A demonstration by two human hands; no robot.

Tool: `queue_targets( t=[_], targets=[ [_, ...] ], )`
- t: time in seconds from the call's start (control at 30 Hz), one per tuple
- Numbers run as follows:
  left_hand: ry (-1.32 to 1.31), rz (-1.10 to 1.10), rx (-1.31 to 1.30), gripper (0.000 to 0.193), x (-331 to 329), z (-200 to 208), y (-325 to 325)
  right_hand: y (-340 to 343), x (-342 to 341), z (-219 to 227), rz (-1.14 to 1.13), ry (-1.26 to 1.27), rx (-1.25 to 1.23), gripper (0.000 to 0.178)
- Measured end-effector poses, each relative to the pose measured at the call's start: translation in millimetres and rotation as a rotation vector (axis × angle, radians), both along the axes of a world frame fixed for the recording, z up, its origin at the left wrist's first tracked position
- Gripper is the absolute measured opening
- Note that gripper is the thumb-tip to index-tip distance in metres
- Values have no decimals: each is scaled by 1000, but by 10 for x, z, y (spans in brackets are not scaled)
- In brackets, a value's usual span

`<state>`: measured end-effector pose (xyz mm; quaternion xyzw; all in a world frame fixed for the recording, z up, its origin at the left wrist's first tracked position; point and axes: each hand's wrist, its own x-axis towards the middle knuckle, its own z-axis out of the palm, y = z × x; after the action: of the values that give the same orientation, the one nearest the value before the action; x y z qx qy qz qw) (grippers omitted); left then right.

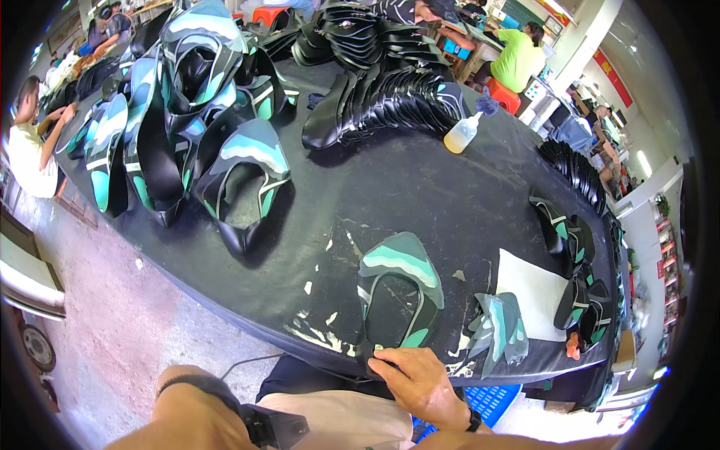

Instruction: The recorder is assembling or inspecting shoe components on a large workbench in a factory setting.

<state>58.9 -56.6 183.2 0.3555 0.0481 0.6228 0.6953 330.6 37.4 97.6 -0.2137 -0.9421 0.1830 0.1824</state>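
The right hand (416, 382) is seen at the near edge of the bench (420, 187), its fingers pressed together on the lower left end of a horseshoe-shaped teal, white and black upper (401, 266), which lies flat on the black surface. From the hand the upper runs up and away, its long axis pointing away from the person and slightly to the right, with the open end toward the hand and the closed curve at the far end. The right hand is the nearer of the two by far; the left hand (195, 409) is held low, off the bench near the lap, and something dark is seen just beside it, though whether it is gripped cannot be told, nor whether that hand is closed. Just right of the upper a small grey-green piece (499, 330) is laid, and beyond it a white sheet (532, 289) with several dark folded pieces (574, 277) at its right edge. Nothing stands between the hand and the upper. Well apart, further up the bench, a squeeze bottle (463, 131) of pale liquid is set, with stacks of black pieces (375, 82) behind it and a heap of assembled uppers (187, 112) at the far left. Other people are seated around the room's edges.
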Motion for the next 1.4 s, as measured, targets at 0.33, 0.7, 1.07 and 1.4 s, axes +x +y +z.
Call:
queue_targets(
  t=[0.33,0.7,1.07,1.4],
  targets=[
    [-96,-3,-107,34,759,154,344,57,69,25,22,16,2,38],
    [1730,711,610,40,802,-973,449,121,339,100,-161,257,44,33],
    [1812,634,716,41,807,-1038,374,108,611,76,-288,240,107,33],
    [1642,1036,497,31,189,-708,-67,86,689,130,-392,261,186,21]
  ],
)
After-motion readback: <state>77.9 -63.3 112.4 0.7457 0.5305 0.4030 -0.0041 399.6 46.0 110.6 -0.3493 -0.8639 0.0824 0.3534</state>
